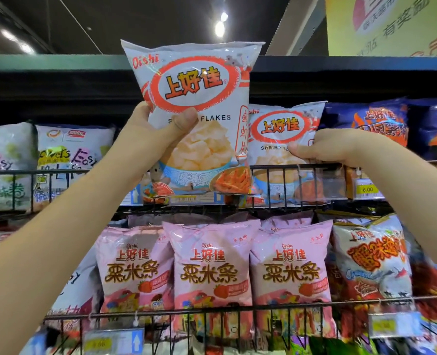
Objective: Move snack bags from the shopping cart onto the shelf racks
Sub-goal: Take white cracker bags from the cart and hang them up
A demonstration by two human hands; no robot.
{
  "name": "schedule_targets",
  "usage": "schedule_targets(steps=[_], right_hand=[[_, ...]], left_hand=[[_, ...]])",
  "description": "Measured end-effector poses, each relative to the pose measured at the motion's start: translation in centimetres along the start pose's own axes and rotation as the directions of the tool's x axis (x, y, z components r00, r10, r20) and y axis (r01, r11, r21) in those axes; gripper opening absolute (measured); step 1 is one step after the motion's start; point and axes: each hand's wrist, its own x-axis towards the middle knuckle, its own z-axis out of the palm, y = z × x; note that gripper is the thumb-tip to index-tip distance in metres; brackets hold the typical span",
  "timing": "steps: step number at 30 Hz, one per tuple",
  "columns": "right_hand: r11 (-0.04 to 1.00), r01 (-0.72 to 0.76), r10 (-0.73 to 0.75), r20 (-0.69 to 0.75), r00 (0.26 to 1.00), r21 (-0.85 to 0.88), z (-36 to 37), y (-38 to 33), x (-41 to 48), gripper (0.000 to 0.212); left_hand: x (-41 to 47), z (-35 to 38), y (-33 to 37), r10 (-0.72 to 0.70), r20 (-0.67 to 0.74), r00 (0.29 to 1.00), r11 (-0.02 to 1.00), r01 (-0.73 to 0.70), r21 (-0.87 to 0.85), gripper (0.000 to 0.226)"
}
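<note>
Left hand (pixel 152 125) grips shrimp-flakes bag (pixel 194 83), thumb hiding lettering; right hand (pixel 340 147) pinches racked bag (pixel 279 126).

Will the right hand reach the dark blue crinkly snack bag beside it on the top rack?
Probably yes. The right hand grips the shelved white shrimp flakes bag, and the dark blue crinkly snack bag stands right beside it, showing above the black wire rail. It would need to let go first.
</note>
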Motion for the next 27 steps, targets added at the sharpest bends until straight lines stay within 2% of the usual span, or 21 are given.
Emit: schedule_targets(steps=[2,3,6,8,10,11,12,13,14,15,16,18,23,27], right_hand=[[0.989,-0.018,0.003,-0.101,0.995,-0.146,0.4,-1.0,-1.3,0.073],[0.982,-0.049,0.02,-0.158,0.987,-0.185,0.5,-1.1,-1.5,0.072],[0.982,-0.105,0.039,-0.373,0.927,-0.156,1.2,-2.3,-2.8,0.084],[0.963,-0.071,-0.08,-0.525,0.847,-0.26,1.4,-3.3,-3.9,0.084],[0.931,0.062,-0.286,-0.612,0.737,-0.359,1.5,-4.8,-4.9,0.074],[0.928,0.189,-0.355,-0.611,0.708,-0.32,1.4,-5.7,-5.0,0.067],[0.927,0.324,-0.37,-0.587,0.72,-0.187,1.4,-6.7,-5.0,0.059],[0.906,0.423,-0.359,-0.533,0.766,-0.001,1.5,-7.8,-5.3,0.056],[0.865,0.462,-0.336,-0.455,0.825,0.197,1.6,-8.8,-5.5,0.059],[0.827,0.47,-0.339,-0.394,0.854,0.309,1.7,-9.5,-5.2,0.066],[0.817,0.481,-0.371,-0.35,0.86,0.318,2.0,-10.2,-5.3,0.068],[0.807,0.526,-0.454,-0.287,0.843,0.269,3.0,-10.9,-5.3,0.059],[0.757,0.589,-0.482,-0.366,0.796,0.285,4.5,-11.8,-4.2,0.062],[0.742,0.598,-0.472,-0.399,0.786,0.301,4.9,-11.6,-3.1,0.061]], left_hand=[[-0.1,0.0,0.2,0.002,0.004,1.0,1.0,-0.002,0.004,0.091],[-0.2,0.0,0.4,0.003,0.005,1.0,1.0,-0.003,0.005,0.09],[-0.1,0.1,0.9,0.007,0.009,1.0,1.0,-0.007,0.018,0.085],[0.1,0.2,1.2,0.019,-0.013,1.0,1.0,-0.019,0.008,0.084],[0.3,0.2,1.4,0.032,-0.028,0.999,0.999,-0.032,0.013,0.083],[0.4,0.2,1.6,0.041,-0.031,0.999,0.999,-0.04,0.018,0.081],[0.6,0.2,1.7,0.051,-0.038,0.998,0.999,-0.05,0.016,0.08],[0.7,0.2,1.8,0.064,-0.048,0.997,0.998,-0.064,0.009,0.079],[0.9,0.2,1.8,0.077,-0.056,0.995,0.997,-0.077,0.003,0.079],[1.1,0.1,1.8,0.084,-0.06,0.995,0.996,-0.084,0.0,0.076],[1.3,0.2,1.9,0.089,-0.057,0.994,0.996,-0.088,0.004,0.074],[1.6,0.2,1.8,0.107,-0.042,0.993,0.994,-0.106,0.005,0.071],[2.8,-0.4,1.3,0.153,0.012,0.988,0.988,-0.153,-0.017,0.079],[3.9,-1.4,0.1,0.128,0.19,0.973,0.991,-0.131,0.005,0.079]])
